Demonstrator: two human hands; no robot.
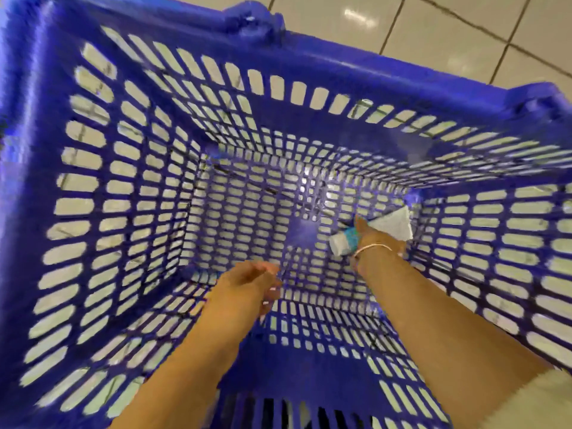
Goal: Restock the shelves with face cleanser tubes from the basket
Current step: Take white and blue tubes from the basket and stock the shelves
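The tube (376, 232) is white with a teal band near its cap end and a flat crimped tail, lying on the floor of the blue basket (340, 69) near its right wall. The right hand (373, 243) reaches down onto the tube's middle; its fingers are hidden behind the wrist, so I cannot tell whether they grip it. A thin bracelet (373, 249) circles that wrist. The left hand (247, 286) hovers inside the basket near its front wall, fingers loosely curled, holding nothing. Pale floor tiles (448, 23) lie beyond the basket's rim

Glossy pale floor tiles (433, 23) with dark grout, reflecting overhead light.
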